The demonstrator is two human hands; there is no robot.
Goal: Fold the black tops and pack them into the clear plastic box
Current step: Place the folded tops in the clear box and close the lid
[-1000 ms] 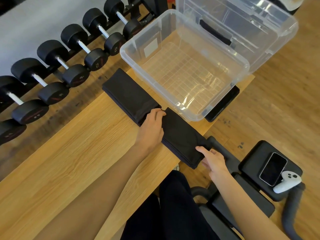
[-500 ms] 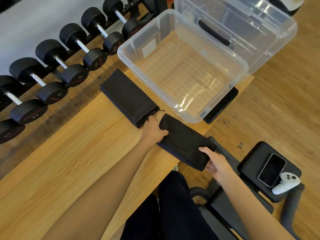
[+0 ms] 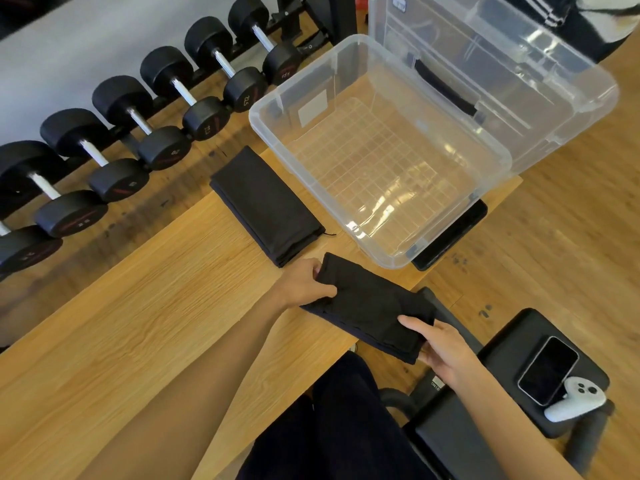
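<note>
Two hands' fingers (image 3: 317, 271) partly hidden under folded black top (image 3: 370, 306).

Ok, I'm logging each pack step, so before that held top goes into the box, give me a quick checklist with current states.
1. Left hand grips the folded top at its far end: ok.
2. Right hand grips the near end: ok.
3. Top folded flat, no loose ends: ok on the side in view, underside cannot tell.
4. Clear box open, lid off beside it: ok.
5. Box floor free of items: ok.
6. Second folded top lies apart on the table, out of the path: ok.
</note>
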